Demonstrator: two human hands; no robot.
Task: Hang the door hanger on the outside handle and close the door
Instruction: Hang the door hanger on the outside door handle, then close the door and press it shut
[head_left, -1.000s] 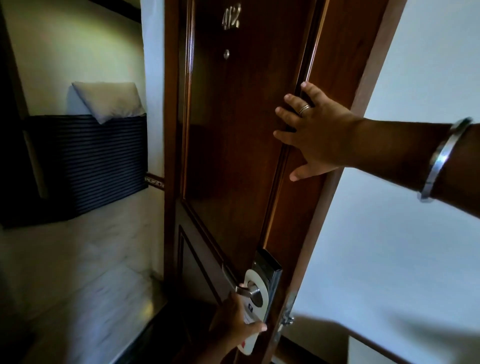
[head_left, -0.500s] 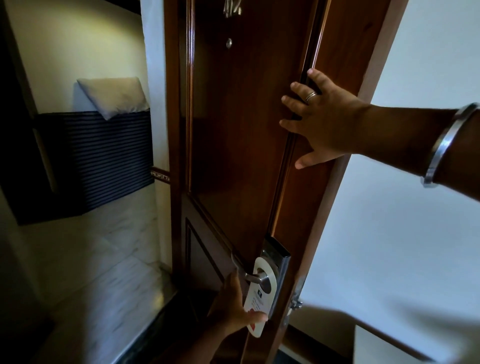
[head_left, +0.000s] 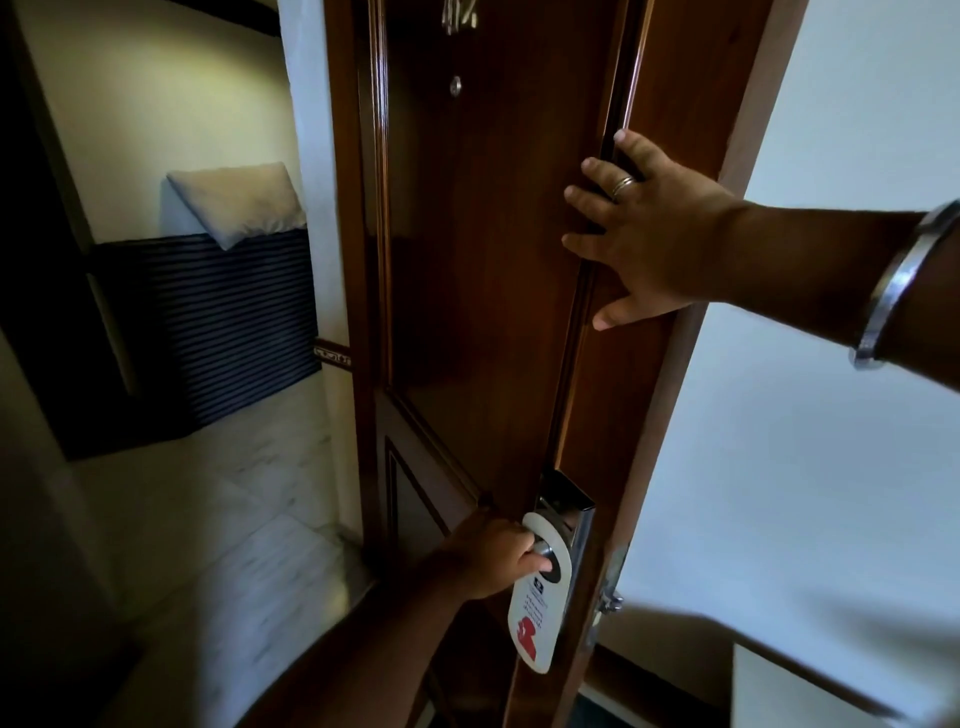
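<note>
A dark brown wooden door (head_left: 483, 270) fills the middle of the view, ajar, with its free edge near the frame at the right. A white door hanger (head_left: 537, 610) with red print hangs on the metal handle at the chrome lock plate (head_left: 571, 506). My left hand (head_left: 493, 553) is wrapped around the handle, which is mostly hidden under its fingers. My right hand (head_left: 649, 234) lies flat with spread fingers on the door's edge, higher up, holding nothing.
The wooden door frame (head_left: 691, 364) and a pale wall (head_left: 810, 415) stand to the right. Through the gap at the left I see a marble floor (head_left: 208, 519), a dark striped bed cover (head_left: 228, 317) and a white pillow (head_left: 239, 200).
My left hand has moved up from the hanger's lower part and closed on the handle. The hanger now hangs free. The right hand stays flat on the door's edge.
</note>
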